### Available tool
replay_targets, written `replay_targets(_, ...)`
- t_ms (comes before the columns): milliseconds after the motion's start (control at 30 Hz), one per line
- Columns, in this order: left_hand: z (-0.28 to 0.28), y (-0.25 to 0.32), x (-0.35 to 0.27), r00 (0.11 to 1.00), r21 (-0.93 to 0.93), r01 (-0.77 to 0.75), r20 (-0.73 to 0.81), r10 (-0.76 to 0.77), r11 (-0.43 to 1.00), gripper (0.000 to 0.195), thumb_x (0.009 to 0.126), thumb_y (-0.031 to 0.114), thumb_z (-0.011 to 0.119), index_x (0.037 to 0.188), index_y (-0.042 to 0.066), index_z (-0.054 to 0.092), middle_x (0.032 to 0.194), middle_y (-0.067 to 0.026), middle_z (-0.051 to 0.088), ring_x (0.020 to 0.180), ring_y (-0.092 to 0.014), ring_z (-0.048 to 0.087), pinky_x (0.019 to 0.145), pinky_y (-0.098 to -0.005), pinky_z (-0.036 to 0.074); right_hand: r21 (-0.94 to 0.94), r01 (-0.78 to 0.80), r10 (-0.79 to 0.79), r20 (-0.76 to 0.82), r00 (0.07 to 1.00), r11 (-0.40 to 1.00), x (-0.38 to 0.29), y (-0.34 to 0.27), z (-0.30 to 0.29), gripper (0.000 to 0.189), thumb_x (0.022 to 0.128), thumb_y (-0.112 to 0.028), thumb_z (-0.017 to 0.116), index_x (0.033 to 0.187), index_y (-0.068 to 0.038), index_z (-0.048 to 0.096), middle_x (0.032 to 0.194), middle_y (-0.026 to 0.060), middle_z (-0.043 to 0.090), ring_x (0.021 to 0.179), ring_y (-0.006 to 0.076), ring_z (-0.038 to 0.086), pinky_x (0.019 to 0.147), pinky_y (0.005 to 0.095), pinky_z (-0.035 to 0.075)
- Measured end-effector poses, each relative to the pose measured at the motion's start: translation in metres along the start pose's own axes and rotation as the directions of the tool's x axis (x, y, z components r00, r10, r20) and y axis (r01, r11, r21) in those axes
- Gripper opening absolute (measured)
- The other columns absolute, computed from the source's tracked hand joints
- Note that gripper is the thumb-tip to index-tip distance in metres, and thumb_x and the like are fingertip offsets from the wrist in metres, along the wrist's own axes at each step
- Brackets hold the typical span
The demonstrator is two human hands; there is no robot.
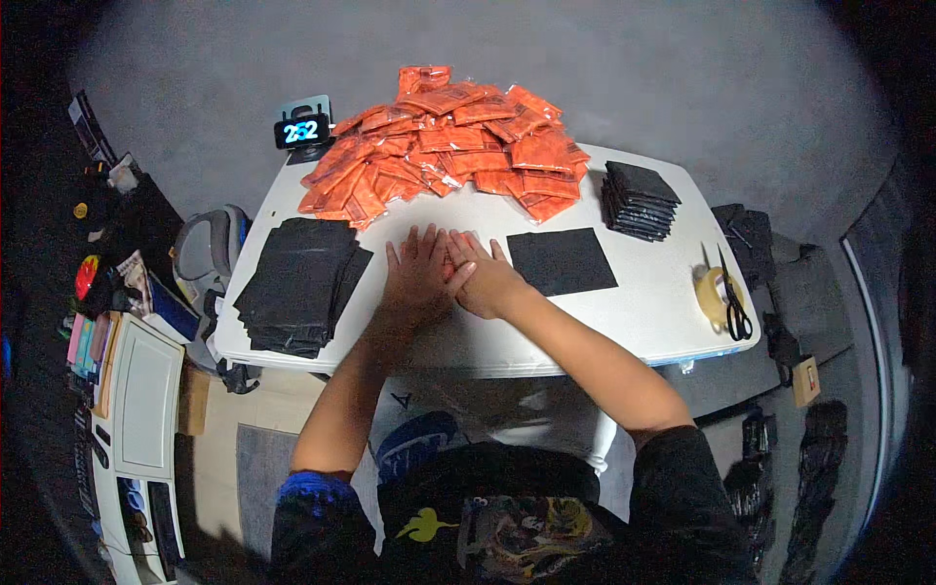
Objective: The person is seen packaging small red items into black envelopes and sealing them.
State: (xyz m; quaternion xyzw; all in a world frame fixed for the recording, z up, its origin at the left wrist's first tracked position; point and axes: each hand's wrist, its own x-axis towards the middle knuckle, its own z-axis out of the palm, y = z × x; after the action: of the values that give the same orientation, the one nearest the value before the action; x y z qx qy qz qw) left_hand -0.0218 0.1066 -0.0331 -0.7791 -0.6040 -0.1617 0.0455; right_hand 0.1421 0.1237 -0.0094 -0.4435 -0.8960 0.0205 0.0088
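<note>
My left hand (418,269) and my right hand (484,276) lie flat side by side, thumbs overlapping, over a small orange item (448,256) that shows between them. Beyond them is a heap of orange packets in clear plastic (453,139). A stack of black plastic bags (296,281) lies left of my left hand. One flat black bag (561,261) lies just right of my right hand. Further right stands a neat stack of black packages (640,201).
On the white table (643,314), a roll of tape (708,298) and black scissors (735,303) lie at the right edge. A phone on a stand (301,131) is at the back left. A grey chair (208,248) stands beyond the left edge.
</note>
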Motion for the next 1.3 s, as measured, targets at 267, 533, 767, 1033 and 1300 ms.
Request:
replay_targets(267, 0.014, -0.007, -0.002, 0.994, 0.023, -0.008, -0.105, 0.011, 1.0, 0.083, 0.098, 0.066, 0.048, 0.152, 0.003, 0.043, 0.157, -0.0244, 0.041, 0.147, -0.047, 0.035, 0.111, -0.0778, 0.024, 0.009, -0.044, 0.043, 0.103, 0.994, 0.999, 0.0, 0.002, -0.011, 0.074, 0.103, -0.041, 0.032, 0.163, 0.0, 0.015, 0.171, 0.021, 0.011, 0.158, 0.0358, 0.015, 0.127, 0.0525, 0.017)
replay_targets(533, 0.015, -0.02, -0.009, 0.947, -0.034, -0.11, -0.307, 0.095, 0.993, 0.077, 0.102, 0.056, 0.048, 0.149, -0.005, 0.043, 0.155, -0.0301, 0.04, 0.146, -0.044, 0.038, 0.114, -0.0741, 0.025, -0.044, -0.195, 0.199, 0.184, 0.962, 0.98, 0.003, -0.001, -0.021, 0.073, 0.106, -0.045, 0.029, 0.16, 0.003, 0.022, 0.17, 0.0221, 0.014, 0.157, 0.038, 0.018, 0.126, 0.053, 0.019)
replay_targets(767, 0.002, -0.004, -0.017, 0.99, 0.154, -0.116, -0.067, 0.127, 0.981, 0.075, 0.103, 0.053, 0.048, 0.149, -0.004, 0.04, 0.157, -0.0274, 0.039, 0.145, -0.043, 0.039, 0.114, -0.0726, 0.027, 0.135, 0.02, -0.02, -0.001, 1.0, 0.991, 0.001, 0.016, 0.004, 0.07, 0.106, -0.04, 0.027, 0.162, 0.0, 0.018, 0.17, 0.0208, 0.014, 0.157, 0.0383, 0.018, 0.126, 0.0532, 0.021)
replay_targets(1033, -0.007, -0.01, -0.019, 0.997, 0.048, -0.059, 0.06, 0.056, 0.997, 0.079, 0.097, 0.05, 0.058, 0.152, -0.002, 0.037, 0.16, -0.024, 0.036, 0.149, -0.04, 0.035, 0.114, -0.0743, 0.025, -0.016, -0.027, 0.028, 0.044, 0.999, 1.0, -0.016, 0.029, -0.005, 0.076, 0.105, -0.053, 0.033, 0.159, 0.0, 0.025, 0.165, 0.0201, 0.026, 0.154, 0.0323, 0.026, 0.125, 0.049, 0.024)
replay_targets(1300, -0.053, 0.01, -0.037, 0.974, 0.108, 0.222, 0.024, -0.226, 0.969, 0.057, 0.089, 0.048, 0.067, 0.118, -0.001, 0.064, 0.123, -0.0198, 0.061, 0.119, -0.036, 0.058, 0.092, -0.0569, 0.045, 0.434, -0.241, 0.372, -0.248, 0.894, 0.868, -0.053, 0.079, -0.031, 0.058, 0.087, -0.051, 0.072, 0.116, -0.001, 0.066, 0.109, 0.0231, 0.065, 0.101, 0.0419, 0.066, 0.093, 0.048, 0.053)
